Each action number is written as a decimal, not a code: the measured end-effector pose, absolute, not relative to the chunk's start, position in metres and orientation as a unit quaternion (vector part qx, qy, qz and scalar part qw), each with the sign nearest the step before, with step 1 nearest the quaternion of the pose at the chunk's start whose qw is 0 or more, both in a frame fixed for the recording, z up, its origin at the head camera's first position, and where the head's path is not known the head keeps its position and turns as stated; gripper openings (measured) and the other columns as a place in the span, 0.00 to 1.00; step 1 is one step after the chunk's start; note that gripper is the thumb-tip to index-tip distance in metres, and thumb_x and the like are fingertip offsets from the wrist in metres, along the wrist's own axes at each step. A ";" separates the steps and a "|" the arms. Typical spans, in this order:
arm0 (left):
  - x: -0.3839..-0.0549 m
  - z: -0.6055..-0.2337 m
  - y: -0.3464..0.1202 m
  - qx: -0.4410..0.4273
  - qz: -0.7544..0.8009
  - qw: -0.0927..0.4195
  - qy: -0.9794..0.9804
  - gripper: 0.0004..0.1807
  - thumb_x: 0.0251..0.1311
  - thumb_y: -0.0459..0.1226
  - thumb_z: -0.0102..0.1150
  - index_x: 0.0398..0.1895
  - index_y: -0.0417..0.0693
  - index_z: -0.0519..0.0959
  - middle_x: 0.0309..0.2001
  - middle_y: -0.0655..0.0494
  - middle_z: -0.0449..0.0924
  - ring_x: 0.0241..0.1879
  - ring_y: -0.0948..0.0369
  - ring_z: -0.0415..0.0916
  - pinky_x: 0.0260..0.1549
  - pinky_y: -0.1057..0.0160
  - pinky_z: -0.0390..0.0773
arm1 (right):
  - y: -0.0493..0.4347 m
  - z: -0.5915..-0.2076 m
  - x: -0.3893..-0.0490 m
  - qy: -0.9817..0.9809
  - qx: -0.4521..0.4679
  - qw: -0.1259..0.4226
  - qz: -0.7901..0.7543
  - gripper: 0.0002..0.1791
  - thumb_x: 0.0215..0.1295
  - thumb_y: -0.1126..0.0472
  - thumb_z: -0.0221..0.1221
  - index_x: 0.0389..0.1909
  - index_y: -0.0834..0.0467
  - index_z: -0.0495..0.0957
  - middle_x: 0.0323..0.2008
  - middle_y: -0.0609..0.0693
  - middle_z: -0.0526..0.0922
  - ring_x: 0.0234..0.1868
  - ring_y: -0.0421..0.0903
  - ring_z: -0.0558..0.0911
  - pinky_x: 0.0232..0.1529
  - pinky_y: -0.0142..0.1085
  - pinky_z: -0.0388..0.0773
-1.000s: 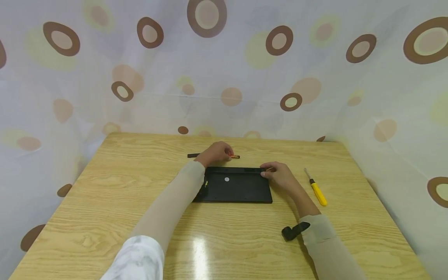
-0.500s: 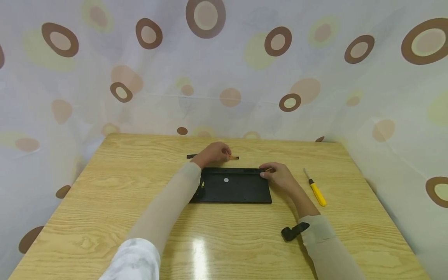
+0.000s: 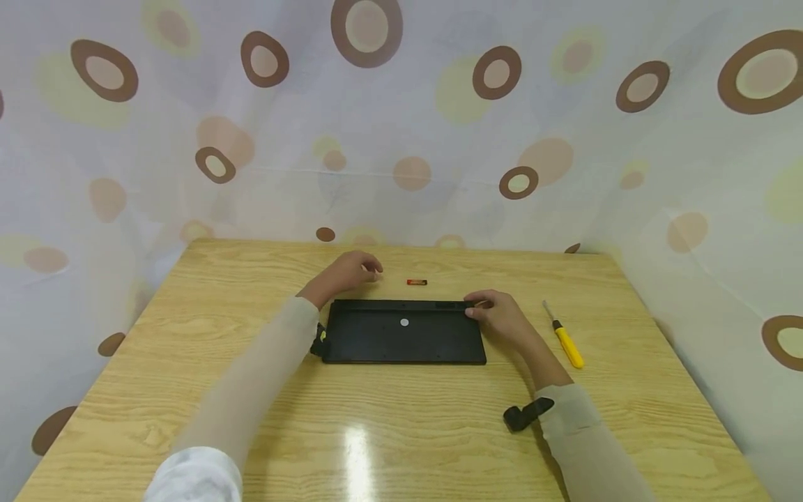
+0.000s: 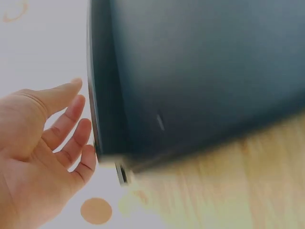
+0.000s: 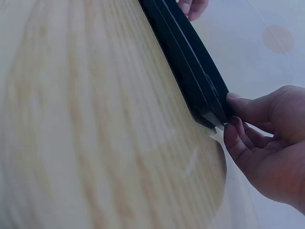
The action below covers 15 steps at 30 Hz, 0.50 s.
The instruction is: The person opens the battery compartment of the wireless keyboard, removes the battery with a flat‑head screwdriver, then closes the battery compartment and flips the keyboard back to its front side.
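A black keyboard [image 3: 376,338] lies on the table with its underside up, showing a round white sticker and a raised ridge along its far edge. My right hand [image 3: 498,315] pinches its far right corner; the right wrist view shows thumb and fingertips on that corner. A dark slot [image 3: 447,305] in the ridge sits beside these fingers. Beyond the far left corner hovers my left hand [image 3: 348,273], fingers loosely bent and holding nothing, as the left wrist view shows. Behind the keyboard lies a small red and black battery [image 3: 417,282], apart from both hands.
A screwdriver [image 3: 567,343] with a yellow handle lies on the wooden table [image 3: 401,432] to the right of the keyboard. Patterned cloth [image 3: 414,139] hangs behind the table and at its sides.
My left hand has let go of the battery and moved left, leaving it behind the keyboard. The black strip seen earlier at the left is now hidden behind that hand. The right hand stays put.
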<state>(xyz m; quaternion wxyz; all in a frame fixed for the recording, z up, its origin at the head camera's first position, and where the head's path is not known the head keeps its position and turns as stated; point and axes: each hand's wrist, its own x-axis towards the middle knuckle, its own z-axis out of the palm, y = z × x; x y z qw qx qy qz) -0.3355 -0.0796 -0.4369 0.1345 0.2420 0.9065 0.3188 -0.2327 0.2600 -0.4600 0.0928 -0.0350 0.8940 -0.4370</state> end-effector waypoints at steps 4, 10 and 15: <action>-0.332 -0.437 -0.102 0.229 0.317 0.127 0.912 0.16 0.74 0.38 0.55 0.60 0.42 0.80 0.55 0.44 0.80 0.56 0.49 0.76 0.55 0.48 0.76 | 0.259 -0.460 -0.234 0.894 -0.038 0.093 -0.437 0.21 0.72 0.58 0.61 0.63 0.59 0.77 0.55 0.61 0.80 0.52 0.55 0.79 0.52 0.45 0.77; -0.332 -0.440 -0.125 0.199 0.321 0.121 0.918 0.17 0.74 0.37 0.54 0.61 0.40 0.78 0.56 0.42 0.78 0.55 0.47 0.76 0.54 0.47 0.76 | 0.259 -0.459 -0.233 0.895 -0.030 0.094 -0.435 0.21 0.73 0.57 0.61 0.63 0.58 0.77 0.54 0.60 0.80 0.51 0.54 0.79 0.50 0.44 0.77; -0.335 -0.443 -0.132 0.192 0.303 0.132 0.924 0.17 0.73 0.36 0.55 0.60 0.39 0.79 0.57 0.40 0.78 0.57 0.45 0.76 0.57 0.46 0.75 | 0.259 -0.461 -0.234 0.896 -0.034 0.090 -0.433 0.21 0.72 0.58 0.61 0.63 0.59 0.78 0.54 0.60 0.80 0.52 0.55 0.80 0.51 0.44 0.77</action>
